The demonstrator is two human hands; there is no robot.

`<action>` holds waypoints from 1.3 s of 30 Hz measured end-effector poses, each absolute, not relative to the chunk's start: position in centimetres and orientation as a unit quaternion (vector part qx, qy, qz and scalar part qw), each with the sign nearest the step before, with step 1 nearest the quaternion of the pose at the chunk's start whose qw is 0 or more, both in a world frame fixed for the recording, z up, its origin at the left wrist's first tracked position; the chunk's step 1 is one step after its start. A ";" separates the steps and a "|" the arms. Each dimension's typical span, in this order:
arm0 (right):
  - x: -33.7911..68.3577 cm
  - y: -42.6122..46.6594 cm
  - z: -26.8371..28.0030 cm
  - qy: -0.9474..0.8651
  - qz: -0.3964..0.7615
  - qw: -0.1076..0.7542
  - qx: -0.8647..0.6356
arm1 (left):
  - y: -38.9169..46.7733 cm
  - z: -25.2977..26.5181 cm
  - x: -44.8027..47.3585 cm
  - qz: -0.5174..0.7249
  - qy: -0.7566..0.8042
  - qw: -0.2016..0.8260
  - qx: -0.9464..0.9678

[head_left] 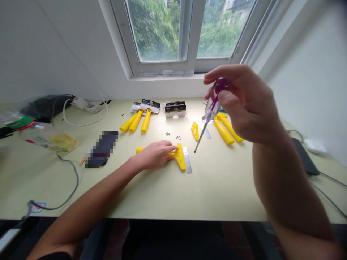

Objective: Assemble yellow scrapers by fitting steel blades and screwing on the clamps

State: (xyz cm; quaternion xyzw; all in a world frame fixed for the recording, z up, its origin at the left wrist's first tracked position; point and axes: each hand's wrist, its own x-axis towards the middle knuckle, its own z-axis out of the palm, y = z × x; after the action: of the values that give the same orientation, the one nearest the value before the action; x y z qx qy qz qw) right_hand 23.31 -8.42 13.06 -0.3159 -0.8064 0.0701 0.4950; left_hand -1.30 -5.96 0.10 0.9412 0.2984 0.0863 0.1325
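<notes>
My left hand [157,154] is closed round the handle of a yellow scraper [180,159], which lies flat on the table. A metal blade [188,160] sticks out along the scraper's right edge, and a screw shows in its head. Raised above the table, my right hand [241,97] grips the clear and purple handle of a screwdriver [213,103]. Its shaft slants down to the left, with the tip right of the blade and apart from it. Small screws or nuts lie in two little piles [167,133] beyond my left hand.
Yellow handles with black cards [146,121] lie at the back left, beside a black box [175,109]. More yellow handles [224,131] and a yellow head piece [194,131] lie to the right. A phone [104,148], cables [77,177] and a bottle [16,121] are on the left.
</notes>
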 end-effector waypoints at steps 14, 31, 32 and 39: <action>22.9 -8.4 12.7 -0.799 0.065 0.493 -0.338 | -5.9 0.4 -1.5 0.152 0.254 0.177 0.939; 21.3 -3.6 7.0 -0.829 0.281 0.011 -0.483 | -4.3 0.6 -2.7 0.259 0.306 0.174 0.899; 21.2 -3.4 6.6 -0.820 0.305 0.003 -0.484 | -4.2 0.4 -2.6 0.263 0.308 0.174 0.898; 19.9 -3.1 5.4 -0.815 0.336 0.061 -0.468 | -4.2 -0.5 -2.3 0.258 0.321 0.175 0.894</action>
State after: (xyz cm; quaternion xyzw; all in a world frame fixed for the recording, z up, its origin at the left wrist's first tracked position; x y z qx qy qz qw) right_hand 19.94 -3.10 5.41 -0.4680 -0.8153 0.3355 0.0607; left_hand -2.29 -4.20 -0.46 0.8940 0.3214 0.2584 0.1751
